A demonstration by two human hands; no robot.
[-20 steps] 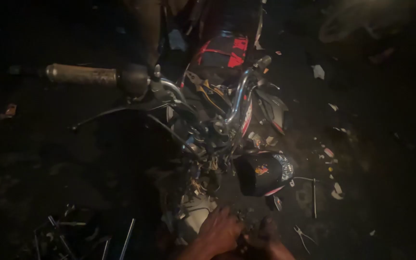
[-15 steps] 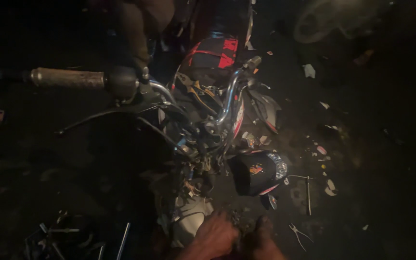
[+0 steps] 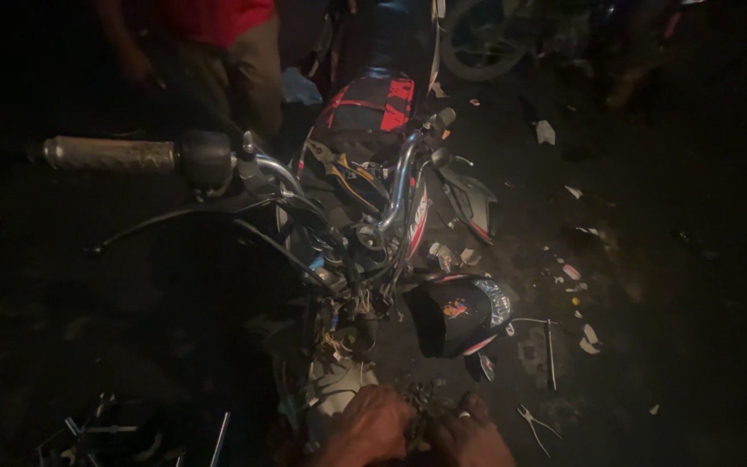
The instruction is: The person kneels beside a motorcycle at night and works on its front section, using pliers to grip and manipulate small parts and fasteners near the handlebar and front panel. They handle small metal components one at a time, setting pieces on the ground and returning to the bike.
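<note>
Head view. The scene is dark and lit only near the centre. A partly stripped red and black motorcycle (image 3: 373,173) stands on the dark ground (image 3: 667,285), its front end toward the bottom edge of the picture.

The left hand (image 3: 372,428) and the right hand (image 3: 469,437) sit at the bottom edge, side by side, at the front end of the motorcycle. Both are curled around a small dark clump of parts (image 3: 417,406) that lies between them; the fingers are bent inward and touch it. The lighting does not show whether either hand is clamped firmly on the clump. A pale front mudguard (image 3: 339,385) lies just left of the left hand.

A detached black headlamp housing with a round lens (image 3: 460,316) lies just above and to the right of the hands. A bundle of loose wires (image 3: 347,320) hangs from the steering head beside it. The handlebar with a grey rubber grip (image 3: 110,154) extends toward the left edge.

A pair of metal pliers (image 3: 533,424) lies on the ground near the right hand. A long thin metal tool (image 3: 551,353) lies above it. Several metal rods and tools (image 3: 123,432) lie at the lower left corner.

A person in a red shirt (image 3: 218,35) stands at the top edge, behind the motorcycle.
</note>
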